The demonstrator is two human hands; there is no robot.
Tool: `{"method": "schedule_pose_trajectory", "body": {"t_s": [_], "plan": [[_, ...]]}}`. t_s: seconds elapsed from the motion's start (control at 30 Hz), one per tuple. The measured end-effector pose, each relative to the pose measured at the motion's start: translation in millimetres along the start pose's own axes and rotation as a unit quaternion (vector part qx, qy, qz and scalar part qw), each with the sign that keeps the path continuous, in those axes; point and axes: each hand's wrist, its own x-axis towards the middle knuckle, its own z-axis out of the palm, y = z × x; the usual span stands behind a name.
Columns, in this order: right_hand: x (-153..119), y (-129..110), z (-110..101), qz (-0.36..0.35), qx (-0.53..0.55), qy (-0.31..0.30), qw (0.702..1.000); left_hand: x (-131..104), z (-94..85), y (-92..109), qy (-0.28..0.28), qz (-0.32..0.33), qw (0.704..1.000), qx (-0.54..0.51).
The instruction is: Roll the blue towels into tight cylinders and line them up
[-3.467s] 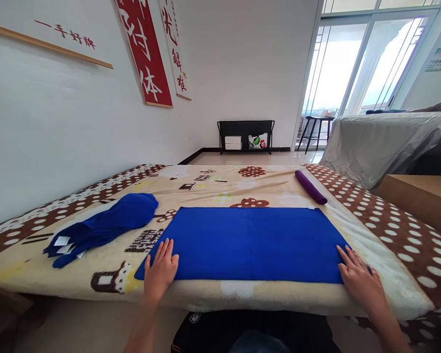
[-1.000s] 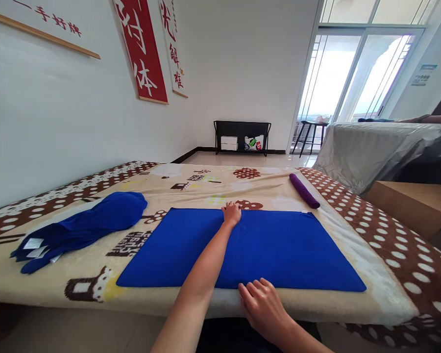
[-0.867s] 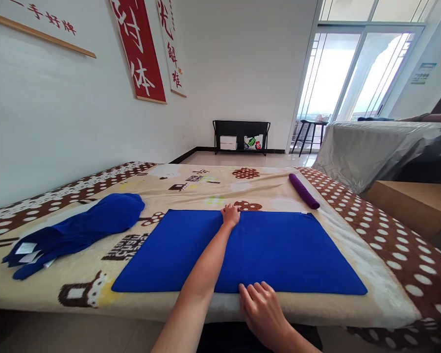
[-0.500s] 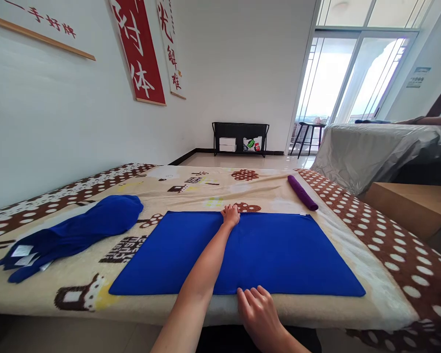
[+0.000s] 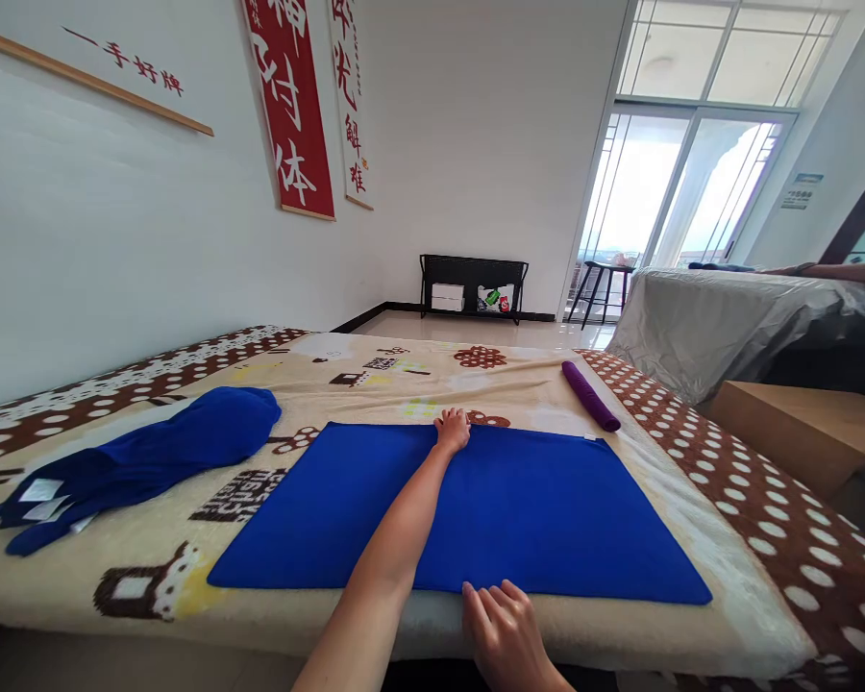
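Note:
A flat rectangular blue cloth (image 5: 548, 509) lies spread on the patterned blanket, with a small white tag near its far right corner. My left hand (image 5: 452, 430) reaches across to the middle of its far edge, fingers curled down and closed on the fabric. At the middle of the near edge, my right hand (image 5: 503, 623) is closed, its thumb and bent fingers pinching the hem. My left forearm covers part of the cloth. To the left rests a loosely bunched pile of blue cloth (image 5: 180, 442) with white labels at its near end.
A purple roll (image 5: 591, 396) lies on the blanket (image 5: 375, 384) at the right. Beyond the bed's right side stand a cardboard box (image 5: 800, 428) and a plastic-covered table (image 5: 692, 317), where another person's arm (image 5: 836, 273) rests. A black rack (image 5: 474, 274) stands by the far wall.
The camera view has tilted slightly upward. Both hands keep their places on the cloth's far and near edges, and the cloth lies as before.

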Motion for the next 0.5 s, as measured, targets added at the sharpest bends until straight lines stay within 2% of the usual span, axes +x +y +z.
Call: {"method": "schedule_pose_trajectory", "body": {"t_s": [0.13,0.23,0.37,0.5], "plan": [[11.8,1.9,-12.6,-0.006,0.012,0.023,1.0,5.4,-16.4,5.4,-0.002,-0.009,0.997,-0.07],[24.1,4.0,-25.2,-0.005,0.029,0.049,0.998,11.1,-35.4,8.6,-0.007,-0.023,0.99,-0.139],[44.4,16.6,-51.6,0.043,0.062,0.07,0.995,15.7,-69.2,9.1,-0.011,-0.03,0.968,-0.25],[65.3,46.8,-88.2,0.124,0.084,0.095,0.984,12.5,-113.1,4.2,-0.01,-0.025,0.937,-0.348]]}}
